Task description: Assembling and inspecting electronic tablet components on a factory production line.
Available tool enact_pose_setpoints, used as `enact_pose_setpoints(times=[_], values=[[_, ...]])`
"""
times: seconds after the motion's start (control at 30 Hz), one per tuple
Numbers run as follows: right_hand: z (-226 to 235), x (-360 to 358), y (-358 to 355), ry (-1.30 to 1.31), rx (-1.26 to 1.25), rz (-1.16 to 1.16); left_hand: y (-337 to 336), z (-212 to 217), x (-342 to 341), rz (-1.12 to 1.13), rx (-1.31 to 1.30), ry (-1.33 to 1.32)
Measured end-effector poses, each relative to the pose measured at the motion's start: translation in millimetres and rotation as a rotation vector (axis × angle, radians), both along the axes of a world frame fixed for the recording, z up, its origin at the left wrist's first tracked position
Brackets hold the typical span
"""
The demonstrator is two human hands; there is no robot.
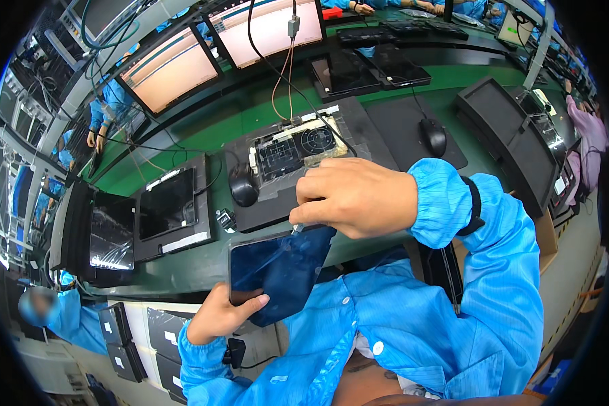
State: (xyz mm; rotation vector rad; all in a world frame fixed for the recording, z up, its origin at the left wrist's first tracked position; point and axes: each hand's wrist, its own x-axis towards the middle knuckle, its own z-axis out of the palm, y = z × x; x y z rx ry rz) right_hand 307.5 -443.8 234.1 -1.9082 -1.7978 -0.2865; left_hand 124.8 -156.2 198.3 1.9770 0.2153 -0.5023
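**Tablet held over the desk edge, tool at its top rim**

The left hand [220,312] pinches the dark tablet [277,271] by its near-left corner, thumb on the glass; that thin hold could let it tilt or slip. The right hand [355,196], wrist bent down, is clamped on a small tool [296,229] touching the far edge; too much pressure might scratch the screen, above the green desk [183,271].

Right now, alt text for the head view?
A left hand holds a dark glossy rectangular tablet by its lower edge while the right hand pinches a small tool at its top edge, above a green workbench carrying a black computer mouse.
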Motion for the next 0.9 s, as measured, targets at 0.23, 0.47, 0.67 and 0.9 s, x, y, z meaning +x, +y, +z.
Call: enact_pose_setpoints(times=[0.23,0.47,0.67,0.9], values=[[1.0,1.0,1.7,-0.024,-0.031,-0.026,2.4,-7.1,-2.4,-0.014,0.001,-0.021],[1.8,1.6,0.4,-0.073,-0.138,0.020,-4.9,-9.2,-3.4,0.004,0.034,-0.075],[-3.2,8.8,1.0,-0.108,-0.279,0.109,-11.4,-9.8,8.4,-0.071,0.172,-0.006],[-38.1,-7.9,-33.8,-0.233,0.267,-0.207,-13.5,-29.8,30.2,-0.109,-0.086,-0.129]])
